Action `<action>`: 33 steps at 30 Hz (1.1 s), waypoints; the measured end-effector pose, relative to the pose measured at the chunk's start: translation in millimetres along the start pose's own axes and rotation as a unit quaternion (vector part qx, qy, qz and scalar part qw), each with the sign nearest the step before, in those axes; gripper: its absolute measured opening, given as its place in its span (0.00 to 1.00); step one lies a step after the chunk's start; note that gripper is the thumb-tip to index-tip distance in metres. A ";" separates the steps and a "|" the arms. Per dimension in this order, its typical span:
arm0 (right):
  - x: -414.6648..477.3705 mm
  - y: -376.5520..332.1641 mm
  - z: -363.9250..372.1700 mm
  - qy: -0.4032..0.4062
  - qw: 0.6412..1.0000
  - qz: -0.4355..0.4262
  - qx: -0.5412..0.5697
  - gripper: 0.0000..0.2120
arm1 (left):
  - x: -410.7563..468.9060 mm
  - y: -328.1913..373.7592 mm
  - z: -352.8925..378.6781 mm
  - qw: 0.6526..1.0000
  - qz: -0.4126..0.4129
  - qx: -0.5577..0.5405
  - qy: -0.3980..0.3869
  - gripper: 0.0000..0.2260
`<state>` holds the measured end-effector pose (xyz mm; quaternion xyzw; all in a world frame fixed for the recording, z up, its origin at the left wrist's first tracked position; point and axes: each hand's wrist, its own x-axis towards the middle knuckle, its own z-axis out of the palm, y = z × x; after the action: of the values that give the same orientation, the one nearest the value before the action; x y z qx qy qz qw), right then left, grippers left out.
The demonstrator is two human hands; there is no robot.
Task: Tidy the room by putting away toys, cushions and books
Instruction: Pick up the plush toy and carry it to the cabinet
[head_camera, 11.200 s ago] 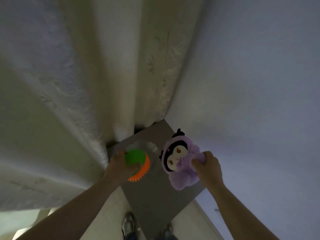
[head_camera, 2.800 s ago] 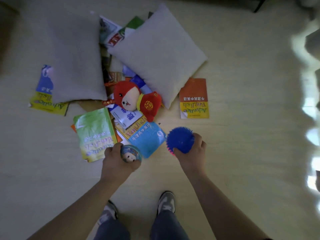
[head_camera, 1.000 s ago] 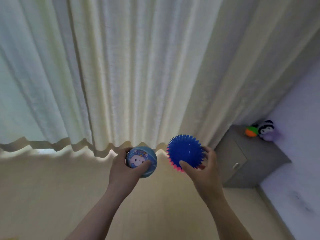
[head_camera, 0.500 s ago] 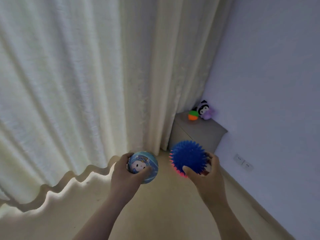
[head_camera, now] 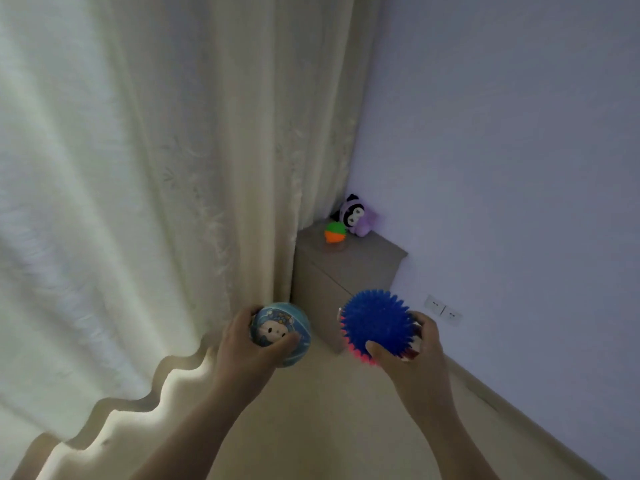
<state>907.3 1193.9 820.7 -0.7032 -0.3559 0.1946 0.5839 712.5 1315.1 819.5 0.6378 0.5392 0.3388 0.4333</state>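
A person's two forearms reach forward into a dim room corner. The left hand [head_camera: 247, 348] grips a pale blue cartoon ball [head_camera: 282, 323], with the fingers [head_camera: 242, 315] curled round its side and the thumb across its front. The right hand [head_camera: 417, 355] cups a blue spiky ball [head_camera: 377, 320] from below, fingers spread among the spikes.

Moments ago both hands were lifting these balls from a floor pile of cushions, books and a red plush. The view has since swung to the corner, and over the last second the grey cabinet [head_camera: 349, 268] has drawn nearer. It now sits just beyond the hands, between a cream curtain [head_camera: 138, 168] and a lilac wall [head_camera: 502, 168].

A purple plush [head_camera: 358, 216] and a green and orange spiky ball [head_camera: 335, 232] already rest side by side on top of it. Both held balls are in the air, not yet set down.

The person is probably carrying a second pair of toys to the cabinet. The cushions, books and remaining plush are out of view.
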 end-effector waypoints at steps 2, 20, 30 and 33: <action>23.5 6.3 -0.8 0.011 1.000 0.006 -0.005 0.30 | 21.1 3.9 14.2 1.000 -0.001 0.001 -0.014 0.32; 304.5 91.8 -23.7 -0.023 0.997 0.026 -0.062 0.34 | 233.5 53.3 183.3 0.999 -0.046 -0.013 -0.014 0.26; 426.2 124.9 21.1 -0.043 0.992 0.077 -0.085 0.34 | 366.8 42.1 227.5 0.996 -0.077 -0.002 -0.035 0.21; 460.2 133.8 41.5 -0.045 0.988 0.100 -0.105 0.35 | 407.1 34.7 234.9 0.996 -0.078 -0.001 -0.034 0.15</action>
<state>1224.0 1548.5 747.5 -0.7829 -0.3284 0.2453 0.4681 1014.4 1669.1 744.3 0.6046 0.5719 0.2826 0.4769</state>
